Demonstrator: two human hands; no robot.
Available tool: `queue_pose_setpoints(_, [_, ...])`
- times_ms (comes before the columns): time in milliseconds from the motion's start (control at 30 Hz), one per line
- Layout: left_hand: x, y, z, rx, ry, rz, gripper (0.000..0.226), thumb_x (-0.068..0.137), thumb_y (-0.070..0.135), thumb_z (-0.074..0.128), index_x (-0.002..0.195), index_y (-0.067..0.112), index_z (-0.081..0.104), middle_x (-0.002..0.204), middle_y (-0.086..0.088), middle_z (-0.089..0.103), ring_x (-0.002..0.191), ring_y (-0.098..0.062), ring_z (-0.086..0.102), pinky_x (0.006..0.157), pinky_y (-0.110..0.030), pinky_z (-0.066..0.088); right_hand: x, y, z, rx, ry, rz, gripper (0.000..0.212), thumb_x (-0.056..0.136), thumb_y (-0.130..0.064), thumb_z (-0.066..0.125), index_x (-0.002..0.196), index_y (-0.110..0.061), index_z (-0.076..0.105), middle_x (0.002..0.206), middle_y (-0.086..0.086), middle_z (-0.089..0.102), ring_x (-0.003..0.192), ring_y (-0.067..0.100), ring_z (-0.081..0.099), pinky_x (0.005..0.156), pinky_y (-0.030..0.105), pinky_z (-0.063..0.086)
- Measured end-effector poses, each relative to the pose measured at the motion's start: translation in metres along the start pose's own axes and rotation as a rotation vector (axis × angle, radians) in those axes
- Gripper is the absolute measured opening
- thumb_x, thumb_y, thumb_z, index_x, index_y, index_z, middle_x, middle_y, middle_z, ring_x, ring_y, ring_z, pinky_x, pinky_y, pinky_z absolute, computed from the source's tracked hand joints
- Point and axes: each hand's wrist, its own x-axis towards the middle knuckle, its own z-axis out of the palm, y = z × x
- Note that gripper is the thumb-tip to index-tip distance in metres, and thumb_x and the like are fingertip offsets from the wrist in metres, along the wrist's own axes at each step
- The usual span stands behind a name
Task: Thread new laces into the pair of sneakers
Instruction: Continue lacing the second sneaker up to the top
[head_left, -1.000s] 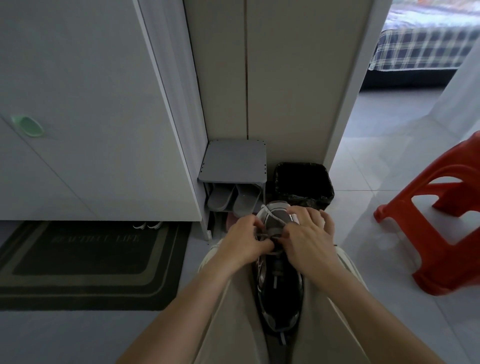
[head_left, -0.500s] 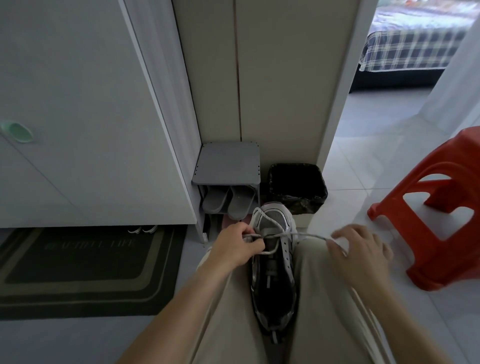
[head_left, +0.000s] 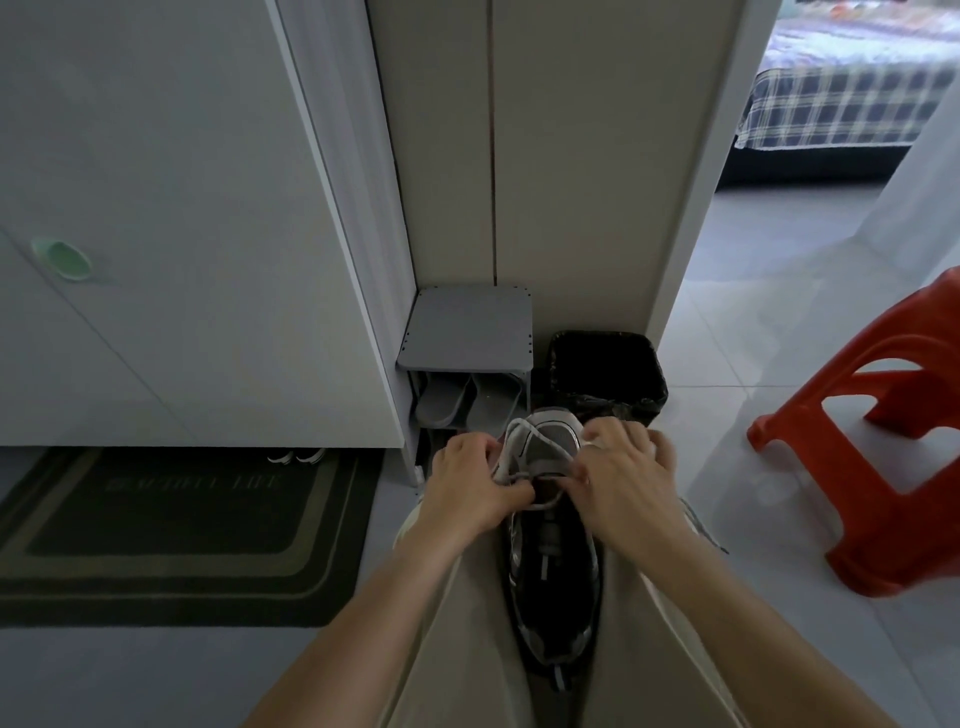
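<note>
Two bare hands are meeting over one sneaker (head_left: 553, 545), which is lying wedged between the person's thighs (head_left: 467, 623), toe pointing away toward the wall and heel toward the body. The sneaker is serving as the landmark here: it is dark inside with a grey and white upper. The left hand (head_left: 470, 493) is sitting at the sneaker's left edge near the toe end, its fingers (head_left: 511, 496) curling closed and pinching the white lace (head_left: 514, 441) where it is crossing the eyelets. The right hand (head_left: 623, 483) is sitting at the sneaker's right edge, fingers bent down and closing on the lace on that side, though exactly which strand they are holding cannot be told. A loop of the lace is arching up over the toe of the sneaker, and a loose end is trailing over the right thigh, right of the sneaker.

Just beyond the sneaker's toe a small grey shoe rack (head_left: 467, 338) is standing with grey slippers (head_left: 467, 402) tucked under its top, and a black bin (head_left: 605, 371) is standing beside it, beyond and slightly right of the sneaker. Well to the right of the sneaker a red plastic stool (head_left: 883, 441) is standing on the tiled floor (head_left: 753, 364). To the left of the sneaker a dark doormat (head_left: 171, 535) is lying on the floor.
</note>
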Motion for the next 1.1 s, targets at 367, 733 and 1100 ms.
queue_pose_setpoints(367, [-0.002, 0.001, 0.006, -0.172, -0.103, -0.080, 0.088, 0.070, 0.046, 0.070, 0.143, 0.022, 0.028, 0.131, 0.004, 0.049, 0.114, -0.016, 0.052, 0.095, -0.034, 0.045, -0.021, 0.039, -0.005, 0.235, -0.082, 0.235, 0.014, 0.087, -0.050, 0.053, 0.086, -0.036, 0.057, 0.103, -0.012, 0.058, 0.105, 0.015, 0.050, 0.099, 0.037, 0.021])
queue_pose_setpoints(733, [-0.014, -0.002, 0.011, -0.281, 0.026, 0.065, 0.079, 0.073, 0.033, 0.074, 0.140, 0.024, 0.032, 0.129, 0.005, 0.045, 0.103, -0.001, 0.048, 0.087, -0.019, 0.039, 0.005, -0.013, 0.012, 0.131, -0.068, 0.015, 0.022, 0.083, -0.046, 0.062, 0.092, -0.027, 0.067, 0.105, -0.005, 0.049, 0.101, 0.017, 0.050, 0.100, 0.036, 0.030])
queue_pose_setpoints(1100, [-0.013, -0.004, 0.007, -0.305, 0.010, 0.052, 0.079, 0.074, 0.034, 0.073, 0.141, 0.023, 0.031, 0.135, 0.005, 0.041, 0.110, 0.000, 0.042, 0.092, -0.021, 0.035, -0.036, 0.052, 0.003, 0.166, 0.002, 0.278, 0.013, 0.085, -0.034, 0.064, 0.078, -0.024, 0.067, 0.107, -0.001, 0.055, 0.102, 0.022, 0.050, 0.095, 0.038, 0.022])
